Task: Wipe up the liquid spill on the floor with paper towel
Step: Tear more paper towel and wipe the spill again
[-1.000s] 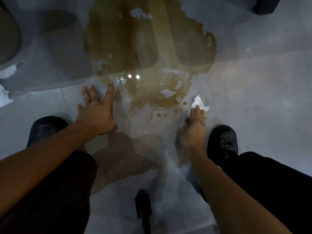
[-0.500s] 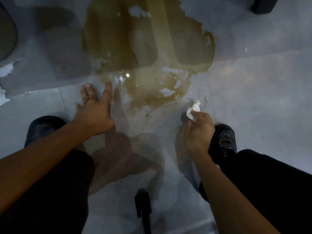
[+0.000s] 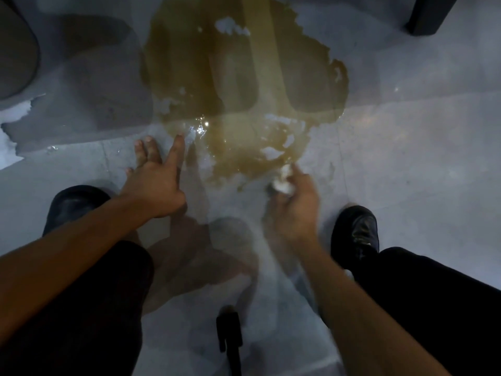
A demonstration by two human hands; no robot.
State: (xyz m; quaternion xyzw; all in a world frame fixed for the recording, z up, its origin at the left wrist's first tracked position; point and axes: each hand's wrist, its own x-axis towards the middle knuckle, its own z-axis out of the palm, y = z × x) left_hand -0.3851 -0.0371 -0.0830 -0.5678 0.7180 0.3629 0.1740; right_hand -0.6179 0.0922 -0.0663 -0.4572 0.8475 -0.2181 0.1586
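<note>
Grey tiled floor (image 3: 406,164) fills the view, glossy, with reflections. Brown liquid spill (image 3: 238,85) spreads from 12 o'clock toward centre, long axis running roughly 12-to-6, its ragged lower edge ending just ahead of the hands. Black trouser legs at 7 and 4 o'clock; black shoes, left shoe (image 3: 73,204) at 9 o'clock low, right shoe (image 3: 355,234) at 3 o'clock low. Dark furniture foot (image 3: 431,12) at 1 o'clock corner. Small black object (image 3: 229,337) at 6 o'clock, identity unclear. Left hand (image 3: 154,183) flat on the floor, fingers spread and straight, pointing to 12, fingertips just beside the spill's left margin. Right hand (image 3: 295,204), motion-blurred, fingers curled round a crumpled white paper towel (image 3: 283,181); wad pokes out toward 11 o'clock, touching the spill's lower edge. Hands apart.
</note>
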